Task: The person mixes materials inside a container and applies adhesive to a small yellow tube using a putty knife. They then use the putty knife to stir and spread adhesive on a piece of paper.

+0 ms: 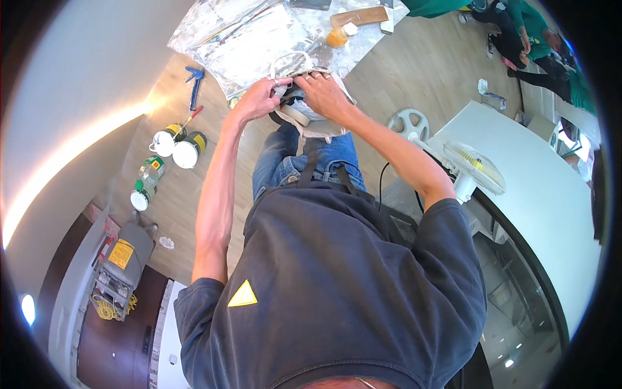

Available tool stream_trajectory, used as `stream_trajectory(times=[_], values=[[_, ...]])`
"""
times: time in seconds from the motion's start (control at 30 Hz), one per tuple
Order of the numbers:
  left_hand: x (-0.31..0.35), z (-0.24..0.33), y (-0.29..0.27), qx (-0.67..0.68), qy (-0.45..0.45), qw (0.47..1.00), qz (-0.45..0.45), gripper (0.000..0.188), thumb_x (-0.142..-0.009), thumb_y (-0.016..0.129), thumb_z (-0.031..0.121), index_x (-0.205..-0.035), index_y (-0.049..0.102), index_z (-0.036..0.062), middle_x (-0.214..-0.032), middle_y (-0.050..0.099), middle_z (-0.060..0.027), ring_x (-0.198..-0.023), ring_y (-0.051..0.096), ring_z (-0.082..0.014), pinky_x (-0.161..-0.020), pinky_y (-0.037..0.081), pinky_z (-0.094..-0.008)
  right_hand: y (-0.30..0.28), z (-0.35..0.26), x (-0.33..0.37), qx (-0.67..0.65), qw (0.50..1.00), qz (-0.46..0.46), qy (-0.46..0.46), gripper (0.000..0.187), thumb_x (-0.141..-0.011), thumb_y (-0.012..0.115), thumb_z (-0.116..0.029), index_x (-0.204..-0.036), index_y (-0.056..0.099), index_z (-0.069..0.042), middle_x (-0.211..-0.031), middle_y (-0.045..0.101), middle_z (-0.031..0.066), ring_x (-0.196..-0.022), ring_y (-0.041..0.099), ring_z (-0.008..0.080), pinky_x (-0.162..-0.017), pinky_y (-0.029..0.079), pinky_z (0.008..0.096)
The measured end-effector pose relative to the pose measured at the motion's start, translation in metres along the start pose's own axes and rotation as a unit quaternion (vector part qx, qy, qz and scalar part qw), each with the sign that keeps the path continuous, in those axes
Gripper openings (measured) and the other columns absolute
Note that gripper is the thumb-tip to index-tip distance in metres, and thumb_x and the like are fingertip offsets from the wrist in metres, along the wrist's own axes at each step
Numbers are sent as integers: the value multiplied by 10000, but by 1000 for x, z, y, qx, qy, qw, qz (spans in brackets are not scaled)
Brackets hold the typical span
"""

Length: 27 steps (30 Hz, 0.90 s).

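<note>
A light fabric bag (324, 128) stands in front of my legs with its mouth spread wide. My left hand (257, 100) is closed on the left side of its rim, near a pale looped handle (290, 59). Over the far right rim curl the fingers of my right hand (322, 94), which wears rings; its fingertips are partly hidden. Inside the bag lie a roll of tape (295, 115) and whitish crumpled material, but the deeper contents do not show.
Ahead is a stained, sheet-covered table (253, 48) with an orange-filled bottle (339, 35) and a brown block (359, 16). Left on the floor are a blue caulking gun (194, 87), tubs (188, 150) and a green bottle (150, 172). A white fan (475, 167) stands right; people are far right.
</note>
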<state>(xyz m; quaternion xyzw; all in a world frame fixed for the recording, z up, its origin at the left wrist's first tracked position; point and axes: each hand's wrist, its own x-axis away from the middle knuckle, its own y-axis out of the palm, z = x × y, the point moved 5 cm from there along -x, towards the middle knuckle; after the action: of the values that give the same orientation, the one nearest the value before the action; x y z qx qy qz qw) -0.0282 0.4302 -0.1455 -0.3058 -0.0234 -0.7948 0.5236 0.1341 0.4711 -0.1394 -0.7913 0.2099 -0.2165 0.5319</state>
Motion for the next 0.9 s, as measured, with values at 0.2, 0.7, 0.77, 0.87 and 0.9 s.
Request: stream_trajectory(times=[0.2,0.7,0.77,0.87,0.9], values=[[-2,1,-4,-40,14,999,31,637,-753,489,-8,-1362,590,148,-692,477,-58,-626,465,-150,-594,411,-309,18,-1,-11,67,992,-6,-104,209,-827,577,-122,-1007,681,-97,-1029,648,81,-995,609,273,-815,496,398],[15,2,6,-100,98,975,173,577,-725,521,1,-1259,664,163,-924,578,-213,-899,547,-359,-861,455,-428,-11,31,26,-65,982,-90,-151,154,-858,537,-92,-981,629,-100,-933,633,62,-948,649,256,-774,538,389],[17,4,8,-136,57,978,147,589,-740,499,-22,-1280,650,158,-920,587,-193,-934,552,-345,-873,451,-413,-20,42,23,-94,987,-90,-94,200,-848,536,-62,-1013,642,-103,-968,652,71,-957,650,272,-800,530,395],[17,18,12,-141,26,983,115,593,-753,490,-25,-1292,645,167,-944,595,-184,-956,556,-338,-883,449,-405,-32,56,19,-129,990,-41,-25,255,-850,525,-42,-1061,653,-107,-1015,680,79,-938,663,301,-796,534,409],[15,21,13,-136,22,985,106,591,-755,491,-21,-1292,645,172,-958,597,-184,-958,558,-338,-885,450,-404,-35,58,18,-128,991,-24,-18,234,-862,525,-62,-1055,651,-107,-1011,679,77,-932,666,300,-783,537,410]])
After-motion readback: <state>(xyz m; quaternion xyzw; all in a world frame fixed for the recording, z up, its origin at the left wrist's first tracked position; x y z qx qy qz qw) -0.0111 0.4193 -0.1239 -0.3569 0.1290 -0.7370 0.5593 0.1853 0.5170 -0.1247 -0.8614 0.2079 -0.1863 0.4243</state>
